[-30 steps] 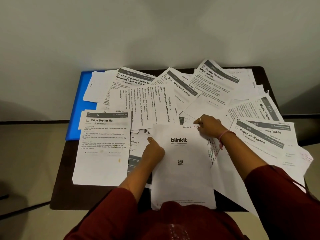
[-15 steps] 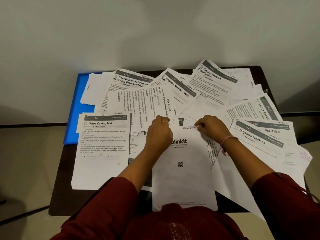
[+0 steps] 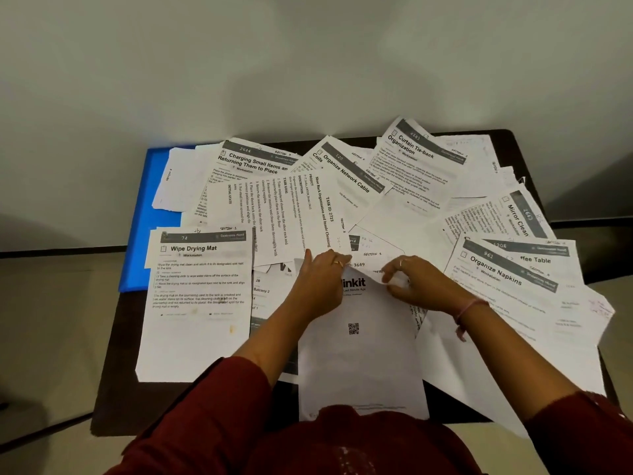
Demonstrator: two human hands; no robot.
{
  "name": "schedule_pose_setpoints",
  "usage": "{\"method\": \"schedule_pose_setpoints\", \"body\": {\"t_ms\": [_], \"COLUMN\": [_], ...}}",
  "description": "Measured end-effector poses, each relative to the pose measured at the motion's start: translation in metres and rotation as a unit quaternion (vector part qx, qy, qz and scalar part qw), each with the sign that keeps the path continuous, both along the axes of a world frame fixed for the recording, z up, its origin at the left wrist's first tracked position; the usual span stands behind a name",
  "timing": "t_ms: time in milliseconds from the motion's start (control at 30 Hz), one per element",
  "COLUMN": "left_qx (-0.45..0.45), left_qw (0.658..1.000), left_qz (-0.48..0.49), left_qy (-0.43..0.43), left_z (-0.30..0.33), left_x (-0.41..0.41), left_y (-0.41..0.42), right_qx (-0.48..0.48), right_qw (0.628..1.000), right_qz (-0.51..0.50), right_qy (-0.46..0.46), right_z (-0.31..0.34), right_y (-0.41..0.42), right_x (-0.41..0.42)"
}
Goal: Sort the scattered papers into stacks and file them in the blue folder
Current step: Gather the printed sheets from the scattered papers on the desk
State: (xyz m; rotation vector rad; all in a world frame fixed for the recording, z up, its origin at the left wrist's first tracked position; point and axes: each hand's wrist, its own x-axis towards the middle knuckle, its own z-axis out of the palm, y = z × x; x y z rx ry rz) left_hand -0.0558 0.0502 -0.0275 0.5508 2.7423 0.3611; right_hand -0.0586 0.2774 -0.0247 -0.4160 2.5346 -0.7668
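Many printed sheets lie scattered over a dark table [image 3: 113, 399]. A white "blinkit" sheet [image 3: 363, 358] lies at the front middle. My left hand [image 3: 320, 282] rests at its top left edge with fingers laid on the paper. My right hand [image 3: 416, 282] pinches the sheet's top right corner, which is curled up and back. A blue folder [image 3: 150, 214] lies at the back left, mostly under papers. A "Wipe Drying Mat" sheet [image 3: 198, 303] sits at the front left.
"Organize Napkins" [image 3: 507, 289] and other sheets overhang the table's right edge. "Charging Small Items" [image 3: 246, 186], "Organize Network Cable" [image 3: 349, 180] and "Curtain Tie-back" [image 3: 414, 162] sheets fan along the back. A plain wall stands directly behind the table.
My left hand moved from the blinkit sheet's left side up to its top edge. My right hand shifted down onto the top right corner and lifted it.
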Motion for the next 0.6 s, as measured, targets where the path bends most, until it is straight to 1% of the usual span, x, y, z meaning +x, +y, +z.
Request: {"method": "schedule_pose_setpoints", "body": {"t_ms": [100, 167, 200, 267, 367, 500, 600], "left_qx": [-0.006, 0.006, 0.012, 0.019, 0.028, 0.048, 0.080], "left_qw": [1.000, 1.000, 1.000, 1.000, 1.000, 0.999, 0.996], "left_qz": [-0.015, -0.009, -0.004, -0.001, -0.003, 0.009, 0.019], "left_qy": [-0.004, -0.005, -0.007, -0.007, -0.002, 0.010, 0.021], "left_z": [0.001, 0.000, 0.000, 0.000, -0.003, -0.006, -0.008], "left_x": [0.006, 0.010, 0.011, 0.014, 0.018, 0.022, 0.025], "left_y": [-0.002, -0.003, -0.003, -0.004, -0.004, -0.005, -0.005], "right_qx": [-0.032, -0.069, -0.081, -0.073, -0.015, 0.079, 0.105], "right_qw": [0.997, 0.990, 0.989, 0.993, 0.997, 0.994, 0.990], "right_qz": [0.005, -0.018, -0.034, -0.062, -0.071, -0.069, -0.085], "right_qy": [-0.074, -0.122, -0.120, -0.070, -0.005, 0.009, 0.034], "right_z": [0.013, 0.019, 0.019, 0.014, 0.001, -0.007, -0.008], "right_y": [0.006, 0.009, 0.010, 0.010, 0.006, -0.003, -0.010], "right_x": [-0.004, -0.010, -0.015, -0.027, -0.046, -0.056, -0.055]}}
